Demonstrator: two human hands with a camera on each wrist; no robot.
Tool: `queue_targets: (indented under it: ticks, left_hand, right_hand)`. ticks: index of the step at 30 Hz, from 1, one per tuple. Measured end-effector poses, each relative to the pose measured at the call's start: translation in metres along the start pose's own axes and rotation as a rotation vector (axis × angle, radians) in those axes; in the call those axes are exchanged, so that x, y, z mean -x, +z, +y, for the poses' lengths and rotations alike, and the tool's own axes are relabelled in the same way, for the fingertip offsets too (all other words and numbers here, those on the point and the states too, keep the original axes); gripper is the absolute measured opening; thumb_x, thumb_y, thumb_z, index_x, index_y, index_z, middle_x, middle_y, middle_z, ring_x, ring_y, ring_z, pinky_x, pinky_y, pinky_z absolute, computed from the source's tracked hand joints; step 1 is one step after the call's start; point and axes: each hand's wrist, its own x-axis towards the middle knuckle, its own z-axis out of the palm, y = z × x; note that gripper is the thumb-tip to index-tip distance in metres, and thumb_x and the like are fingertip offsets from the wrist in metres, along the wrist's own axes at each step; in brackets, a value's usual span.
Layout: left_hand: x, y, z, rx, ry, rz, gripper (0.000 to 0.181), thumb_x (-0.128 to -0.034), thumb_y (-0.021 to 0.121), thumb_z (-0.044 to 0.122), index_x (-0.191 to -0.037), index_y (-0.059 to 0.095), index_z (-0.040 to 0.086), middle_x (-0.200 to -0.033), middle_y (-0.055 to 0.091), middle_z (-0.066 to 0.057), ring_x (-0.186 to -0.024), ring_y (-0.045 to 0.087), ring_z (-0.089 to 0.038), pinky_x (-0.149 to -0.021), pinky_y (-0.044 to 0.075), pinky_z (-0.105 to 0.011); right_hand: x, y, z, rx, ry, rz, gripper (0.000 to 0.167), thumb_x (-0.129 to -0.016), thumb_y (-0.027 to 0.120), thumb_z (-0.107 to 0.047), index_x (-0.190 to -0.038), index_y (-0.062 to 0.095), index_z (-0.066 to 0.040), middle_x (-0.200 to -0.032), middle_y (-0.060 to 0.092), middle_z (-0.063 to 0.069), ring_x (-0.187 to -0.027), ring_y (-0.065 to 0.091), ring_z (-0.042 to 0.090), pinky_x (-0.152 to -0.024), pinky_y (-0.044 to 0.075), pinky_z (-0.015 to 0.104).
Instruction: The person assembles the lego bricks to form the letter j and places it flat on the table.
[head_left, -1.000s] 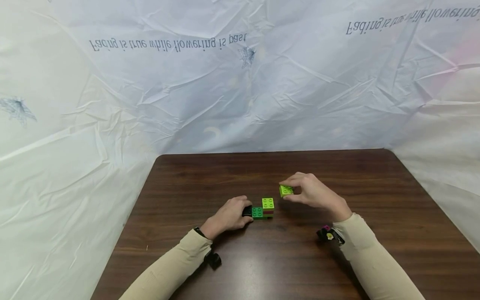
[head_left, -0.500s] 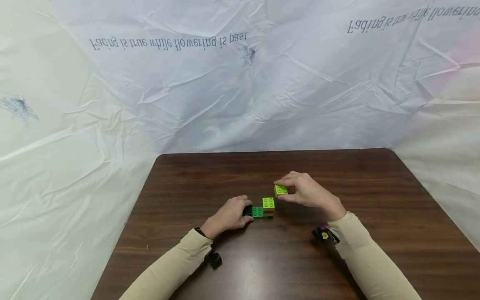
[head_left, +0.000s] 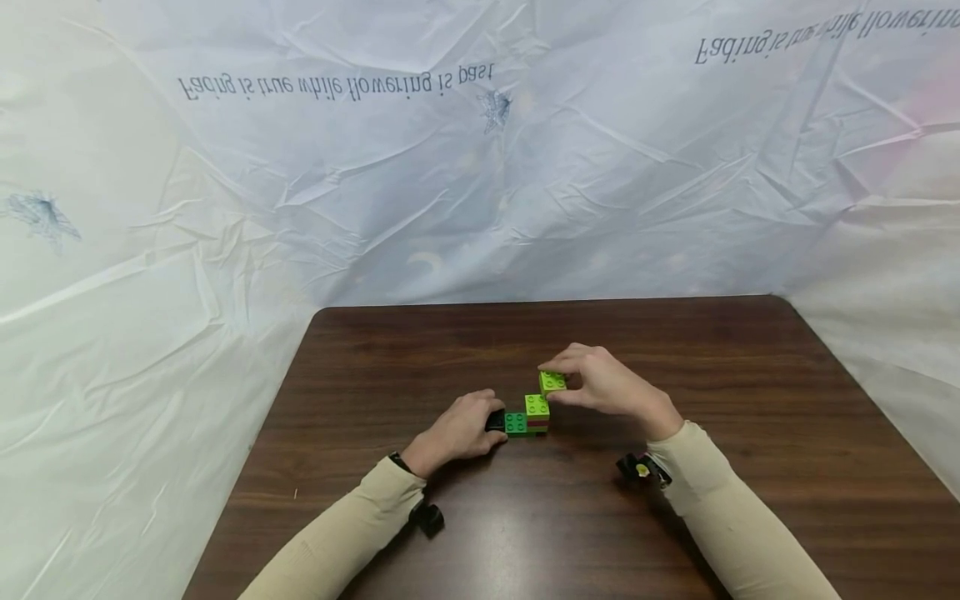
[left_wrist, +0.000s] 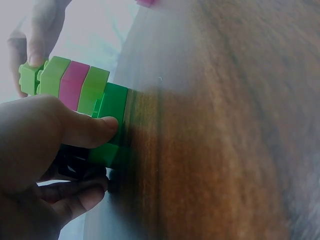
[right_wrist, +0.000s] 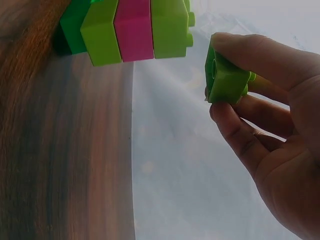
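Head view: right hand (head_left: 609, 385), right of center, has fingers pinching lime block (head_left: 552, 381); right wrist view shows it near, not touching, the lime-magenta-lime stack (head_left: 537, 407). Stack stands at lower center on green base (head_left: 515, 422). Left hand (head_left: 459, 427), left of it, has fingers gripping black block (head_left: 495, 421).

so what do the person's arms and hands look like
The left sleeve and right sleeve are plain beige. The left hand and right hand are ungloved. A black band and small black device show on the left; another black device, with a yellow spot, on the right.
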Motion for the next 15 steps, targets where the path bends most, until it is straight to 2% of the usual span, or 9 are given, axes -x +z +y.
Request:
queue_targets:
  ticks: [6, 15]
  left_hand:
    - [0.0, 0.0, 0.0, 0.0, -0.001, -0.007, 0.041, -0.0899, 0.07, 0.034, -0.123, 0.065, 0.01, -0.104, 0.06, -0.002, -0.083, 0.056, -0.011, -0.071, 0.049, -0.026]
    - [-0.001, 0.001, 0.0, -0.003, -0.01, -0.012, 0.041, -0.0898, 0.07, 0.035, -0.122, 0.065, 0.01, -0.105, 0.06, -0.002, -0.084, 0.058, -0.012, -0.071, 0.05, -0.026]
  right_hand:
    - [-0.003, 0.005, -0.004, -0.032, -0.004, -0.021, 0.04, -0.087, 0.075, -0.028, -0.123, 0.068, -0.012, -0.112, 0.068, 0.001, -0.098, 0.062, 0.014, -0.078, 0.055, 0.04]
    - [-0.004, 0.012, -0.007, -0.047, -0.03, -0.04, 0.039, -0.088, 0.074, -0.03, -0.122, 0.068, -0.013, -0.11, 0.068, -0.002, -0.091, 0.059, 0.006, -0.073, 0.052, 0.025]
